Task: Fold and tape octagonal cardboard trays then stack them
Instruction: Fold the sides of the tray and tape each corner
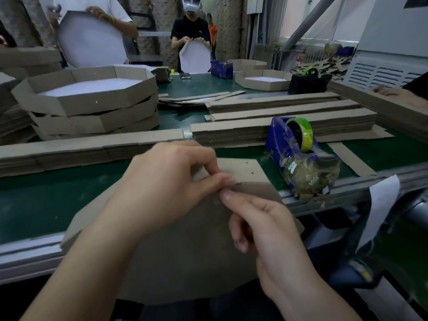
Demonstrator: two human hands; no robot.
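A brown octagonal cardboard tray (185,256) leans against the table's near edge, its brown underside toward me. My left hand (166,186) curls over the tray's top edge and pinches it between thumb and fingers. My right hand (261,225) pinches the same edge right beside the left thumb, fingers curled. A blue tape dispenser (298,154) with a green roll stands to the right of the tray. A stack of finished trays (92,107) with white insides stands at the back left.
Piles of flat cardboard strips (289,117) lie across the green table (34,198). A second dispenser (222,68) and another tray (264,81) sit farther back. Two people opposite hold trays (195,57). Someone's hand (398,95) rests at the right edge.
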